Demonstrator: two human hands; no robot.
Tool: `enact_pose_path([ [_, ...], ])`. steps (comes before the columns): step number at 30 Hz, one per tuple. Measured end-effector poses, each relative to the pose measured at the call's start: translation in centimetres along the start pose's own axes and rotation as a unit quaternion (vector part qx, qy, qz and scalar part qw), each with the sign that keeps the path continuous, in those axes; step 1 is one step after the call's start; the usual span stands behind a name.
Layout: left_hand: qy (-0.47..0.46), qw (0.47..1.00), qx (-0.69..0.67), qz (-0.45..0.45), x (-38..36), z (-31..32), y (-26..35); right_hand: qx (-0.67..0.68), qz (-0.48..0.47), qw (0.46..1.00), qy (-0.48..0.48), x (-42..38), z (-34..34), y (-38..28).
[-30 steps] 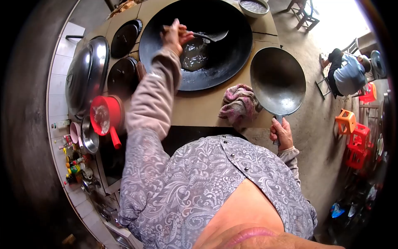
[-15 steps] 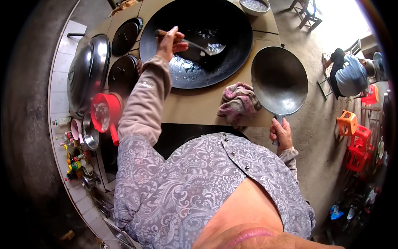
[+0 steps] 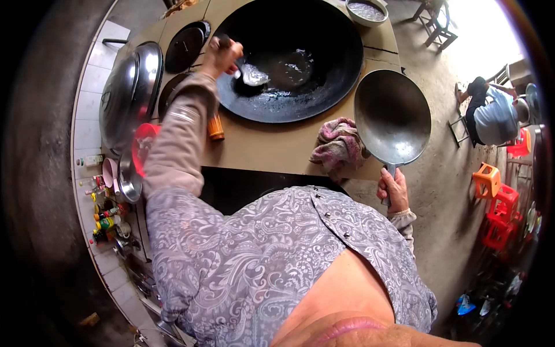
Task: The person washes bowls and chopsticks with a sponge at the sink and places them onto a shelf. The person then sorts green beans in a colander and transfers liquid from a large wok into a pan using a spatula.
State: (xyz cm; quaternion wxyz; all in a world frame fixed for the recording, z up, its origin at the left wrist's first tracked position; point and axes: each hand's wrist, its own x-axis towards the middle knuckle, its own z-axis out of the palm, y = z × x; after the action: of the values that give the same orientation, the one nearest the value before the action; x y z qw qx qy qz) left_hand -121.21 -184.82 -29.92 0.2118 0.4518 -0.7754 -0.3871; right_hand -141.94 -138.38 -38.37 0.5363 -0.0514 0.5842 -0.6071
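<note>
My left hand (image 3: 222, 56) is closed around the dark handle of a metal wok spatula (image 3: 254, 75). The spatula's shiny blade is over the near left side of a large black wok (image 3: 234, 95), whose bottom glistens with what looks like a little liquid. Lower on the right, my right hand (image 3: 394, 189) grips the short handle of a big, round metal scoop (image 3: 393, 118). The scoop's hollow faces up and shows nothing in it. Beside it lies a crumpled pink and grey cloth (image 3: 337, 144) on the stove top (image 3: 260, 147).
Left of the wok are dark round lids (image 3: 185, 49), a large metal lid (image 3: 124, 95) and a red plastic scoop (image 3: 140, 147). An orange-brown cylinder (image 3: 216, 128) lies near my left sleeve. A bowl (image 3: 367, 11) stands far right. A seated person (image 3: 491, 115) and stools (image 3: 485, 180) are beyond.
My left hand has moved left and slightly up, drawing the spatula from the wok's middle to its left side. My right hand still holds the scoop in nearly the same place.
</note>
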Motion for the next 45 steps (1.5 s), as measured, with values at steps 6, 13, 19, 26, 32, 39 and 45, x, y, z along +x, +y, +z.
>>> enact_pose_path([
  [6,-0.059,0.998,-0.027,0.008,5.0,-0.5,1.1,-0.026,0.009,0.999,0.035,-0.8,-0.1,-0.4],
  [13,-0.139,0.984,-0.032,-0.105,3.7,-6.1,3.3,-0.022,-0.010,0.999,0.042,-0.6,0.6,-0.4],
  [19,-0.064,0.985,-0.144,-0.071,4.1,1.6,-0.6,-0.030,0.002,0.999,0.037,-0.5,1.0,-0.4],
  [26,-0.147,0.985,0.028,-0.085,4.4,-5.3,5.3,-0.033,-0.010,0.999,0.030,-0.2,1.3,-0.6],
  [32,-0.003,0.996,-0.091,-0.009,2.8,3.4,-1.4,-0.025,0.000,0.999,0.031,-0.2,2.0,-0.1],
  [39,-0.132,0.989,0.008,-0.067,3.9,-5.7,8.1,-0.036,-0.002,0.999,0.032,-0.6,1.6,-0.1],
  [45,-0.179,0.959,-0.116,-0.185,4.6,-6.8,0.8,-0.024,-0.003,0.999,0.039,-0.4,1.6,-0.2],
])
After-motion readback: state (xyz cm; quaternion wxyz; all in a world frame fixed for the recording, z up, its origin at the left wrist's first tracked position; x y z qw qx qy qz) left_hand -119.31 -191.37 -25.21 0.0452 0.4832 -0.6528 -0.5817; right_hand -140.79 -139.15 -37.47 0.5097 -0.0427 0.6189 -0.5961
